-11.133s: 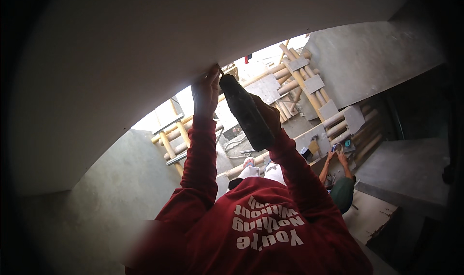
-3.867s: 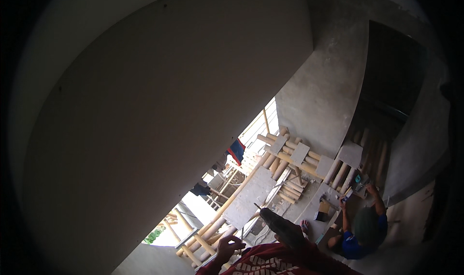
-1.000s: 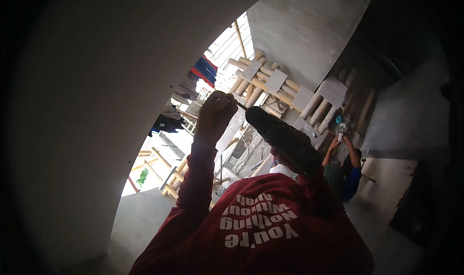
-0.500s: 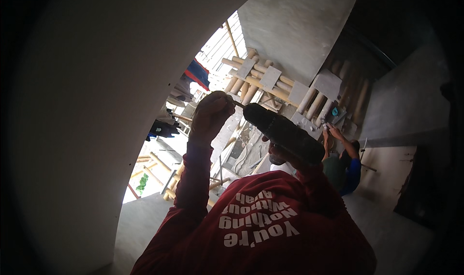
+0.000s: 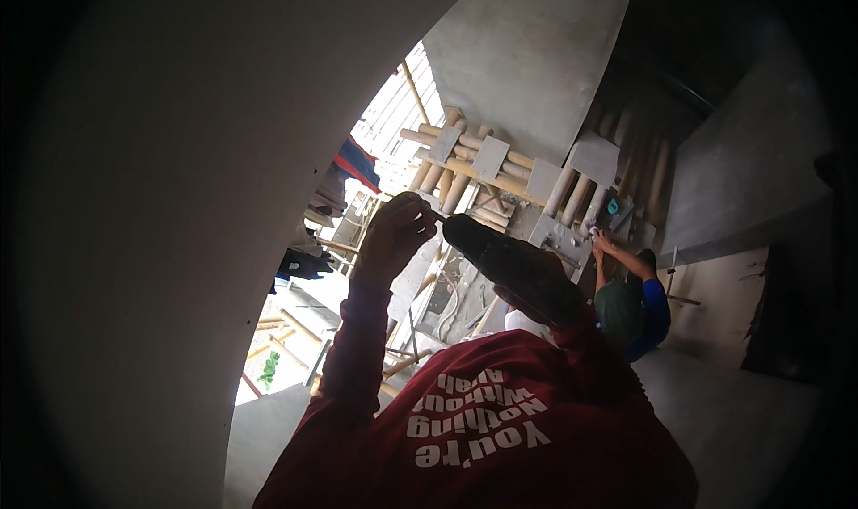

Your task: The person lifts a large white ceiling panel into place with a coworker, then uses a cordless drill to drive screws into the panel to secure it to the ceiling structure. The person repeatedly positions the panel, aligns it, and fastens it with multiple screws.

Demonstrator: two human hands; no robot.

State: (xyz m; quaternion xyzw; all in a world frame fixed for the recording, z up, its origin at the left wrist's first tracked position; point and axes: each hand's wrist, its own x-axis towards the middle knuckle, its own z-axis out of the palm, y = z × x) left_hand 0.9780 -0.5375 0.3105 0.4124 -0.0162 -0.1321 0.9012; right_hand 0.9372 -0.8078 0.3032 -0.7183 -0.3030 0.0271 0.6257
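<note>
A dark power drill (image 5: 509, 257) is raised in front of my chest, its nose tilted up and to the left. My right hand (image 5: 547, 311) is closed round its grip, largely hidden behind the drill's dark body. At the tip of the thin bit (image 5: 438, 216), my left hand (image 5: 395, 235) is held up with thumb and fingers pinched together. Whatever sits between those fingers is too small and dark to make out. Red sleeves (image 5: 350, 353) cover both my forearms.
A large smooth panel (image 5: 161, 196) with small dark dots near its edge fills the left. Beyond stand bamboo poles (image 5: 492, 176) with grey boards (image 5: 490, 158). A co-worker (image 5: 626, 312) in blue works at the right. Clothes (image 5: 357, 165) hang by the bright opening.
My hands and the drill sit slightly lower in view, the drill a little further left. My left fingers look a bit less tightly curled. The background has shifted slightly with my head.
</note>
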